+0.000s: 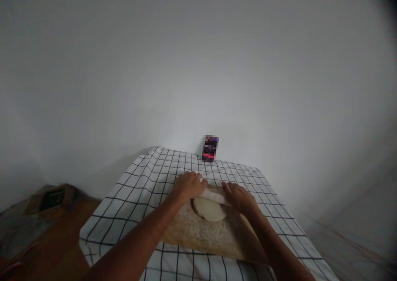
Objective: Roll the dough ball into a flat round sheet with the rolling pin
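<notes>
Dough (211,210) lay as a flat, rounded sheet on the floury board (204,233), roughly at the six o'clock side of the rolling pin (214,195), whose length ran along its far edge. From my distant seat, through the head camera, I saw the left hand (190,185) at ten o'clock from the sheet, curled over one end of the pin, and the right hand (240,197) at two o'clock, grasping the other end. I made out the checked cloth (118,208) under the board. At twelve o'clock, a pixelated dark object (210,148), too blurred for me to name, stood against the pale wall (198,66).
</notes>
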Available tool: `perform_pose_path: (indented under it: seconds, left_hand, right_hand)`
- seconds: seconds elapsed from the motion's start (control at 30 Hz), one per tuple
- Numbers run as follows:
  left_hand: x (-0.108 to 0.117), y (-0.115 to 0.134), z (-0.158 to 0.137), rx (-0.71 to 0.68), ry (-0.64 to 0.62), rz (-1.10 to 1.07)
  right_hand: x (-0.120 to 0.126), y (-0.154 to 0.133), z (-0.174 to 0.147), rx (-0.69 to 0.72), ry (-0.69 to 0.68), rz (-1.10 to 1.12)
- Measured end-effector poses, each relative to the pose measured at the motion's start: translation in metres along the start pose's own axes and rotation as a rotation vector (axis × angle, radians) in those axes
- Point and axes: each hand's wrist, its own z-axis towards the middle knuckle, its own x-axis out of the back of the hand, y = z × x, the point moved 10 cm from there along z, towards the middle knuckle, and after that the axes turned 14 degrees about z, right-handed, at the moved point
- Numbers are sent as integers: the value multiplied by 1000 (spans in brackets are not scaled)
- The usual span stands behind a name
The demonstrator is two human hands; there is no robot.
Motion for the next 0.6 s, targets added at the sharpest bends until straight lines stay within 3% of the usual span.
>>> perform_pose_path:
  seconds: [0.23, 0.37, 0.47, 0.6]
  left_hand:
    - [34, 22, -65, -114, 214, 43]
    - [30, 24, -99, -130, 292, 49]
    - [24, 22, -108, -132, 308, 31]
    - [29, 20, -94, -124, 284, 6]
  right_hand:
    - [9, -29, -59, -57, 91, 39]
    - [2, -34, -88, -41, 188, 62]
    - [2, -37, -97, 0, 237, 85]
    - [10, -37, -80, -22, 169, 86]
